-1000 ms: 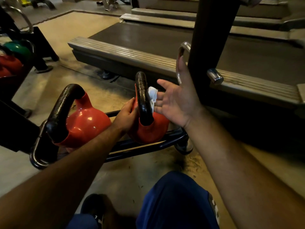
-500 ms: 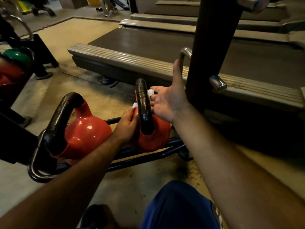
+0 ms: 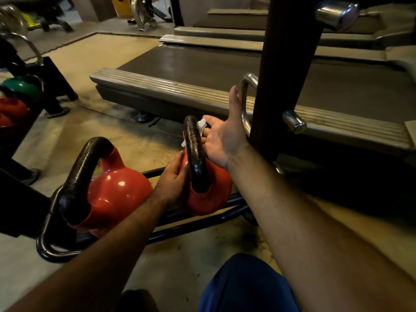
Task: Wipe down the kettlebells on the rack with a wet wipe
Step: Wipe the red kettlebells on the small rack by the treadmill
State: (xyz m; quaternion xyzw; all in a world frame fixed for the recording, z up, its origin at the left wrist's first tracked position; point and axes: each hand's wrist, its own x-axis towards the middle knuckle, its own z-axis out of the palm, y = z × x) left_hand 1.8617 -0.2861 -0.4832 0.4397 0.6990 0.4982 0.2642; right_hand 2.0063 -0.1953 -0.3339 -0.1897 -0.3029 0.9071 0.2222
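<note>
I am crouched low over a dark metal rack [image 3: 189,230] on the gym floor, my blue-clad knee [image 3: 247,287] near the bottom edge. Two red kettlebells with black handles sit on its rails. My left hand [image 3: 173,179] rests on the left side of the right kettlebell [image 3: 207,194], fingers loosely curved against its red body, steadying it. My right hand [image 3: 222,138] is on the far right side of that kettlebell's handle, palm facing left, thumb straight up, fingers pressing a white wet wipe [image 3: 202,125] against the handle; part of the wipe shows on the handle's left side. The left kettlebell [image 3: 112,192] sits just beside my left wrist, untouched. A treadmill [image 3: 202,70] lies beyond, and a dark upright post [image 3: 286,70] stands to the right of my right hand.
</note>
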